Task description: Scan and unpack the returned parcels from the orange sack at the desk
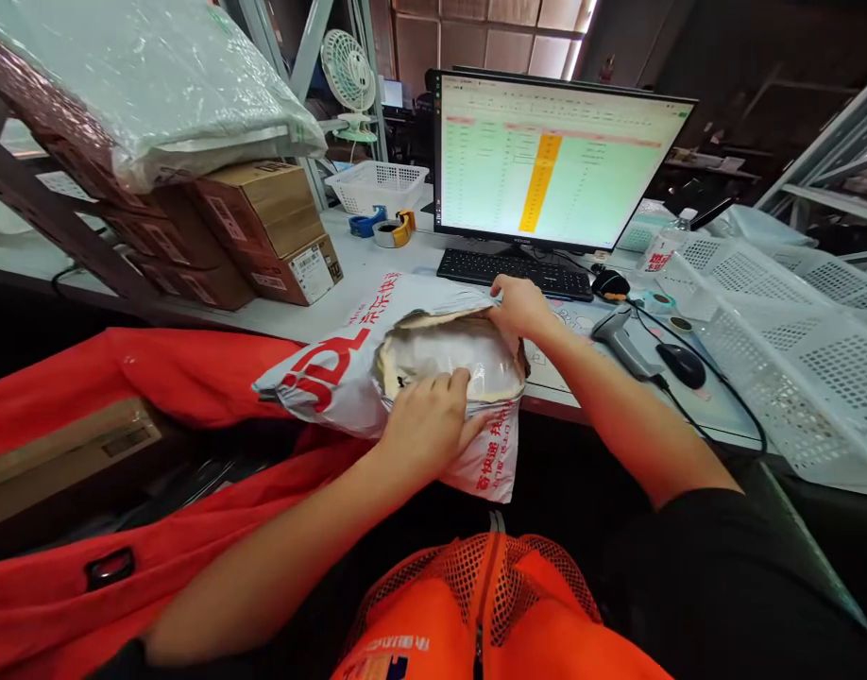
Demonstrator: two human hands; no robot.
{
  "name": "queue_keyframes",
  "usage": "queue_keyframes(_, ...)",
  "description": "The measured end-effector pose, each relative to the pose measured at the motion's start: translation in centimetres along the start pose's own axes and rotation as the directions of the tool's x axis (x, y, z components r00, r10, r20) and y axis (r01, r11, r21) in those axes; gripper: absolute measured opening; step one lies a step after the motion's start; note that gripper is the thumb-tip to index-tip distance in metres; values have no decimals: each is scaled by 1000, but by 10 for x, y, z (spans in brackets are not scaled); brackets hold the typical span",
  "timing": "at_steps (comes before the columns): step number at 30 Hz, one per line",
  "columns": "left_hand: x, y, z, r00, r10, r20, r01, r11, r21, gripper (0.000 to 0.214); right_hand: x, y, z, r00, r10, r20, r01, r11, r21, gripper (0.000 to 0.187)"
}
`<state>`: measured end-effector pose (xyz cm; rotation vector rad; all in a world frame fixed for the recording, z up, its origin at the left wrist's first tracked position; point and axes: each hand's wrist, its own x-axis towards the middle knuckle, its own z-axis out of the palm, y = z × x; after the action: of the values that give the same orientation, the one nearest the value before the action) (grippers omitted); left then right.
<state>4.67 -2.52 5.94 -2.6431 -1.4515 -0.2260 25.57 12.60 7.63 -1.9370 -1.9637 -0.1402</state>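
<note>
A white courier mailer bag (348,364) with red print lies at the near edge of the table, its mouth pulled open. Inside shows a clear plastic-wrapped item (440,354). My left hand (430,420) pinches the near lip of the bag's opening, fingers closed on it. My right hand (522,304) grips the far lip of the opening, just in front of the keyboard (515,272).
A monitor (553,165) with a spreadsheet stands behind. Barcode scanner (621,340) and mouse (681,364) lie to the right, beside white baskets (780,340). Stacked brown boxes (263,231) and tape rolls (391,227) sit left. A red sack (157,378) with a carton is lower left.
</note>
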Motion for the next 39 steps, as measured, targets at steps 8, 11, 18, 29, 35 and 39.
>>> queue_keyframes(8,38,67,49,977,79,200,-53,990,-131,41,-68,-1,28,988,92,-126,-91,996,15,43)
queue_keyframes(11,36,73,70,985,30,170,-2,986,-166,35,-51,7,41,981,145,-131,-146,989,3,39)
queue_keyframes(18,-5,69,66,984,10,178,27,978,-206,40,3,34,53,970,195,-147,-208,975,-83,38)
queue_keyframes(29,-58,26,74,935,132,330,-17,945,-328,32,17,45,37,990,-70,-120,58,993,-104,33)
queue_keyframes(35,21,-17,7,920,391,-25,-389,904,-180,74,-13,29,10,970,-141,-197,148,989,18,30)
queue_keyframes(39,78,-18,10,890,446,99,-454,886,95,96,-30,11,-2,968,-171,-182,176,984,10,32)
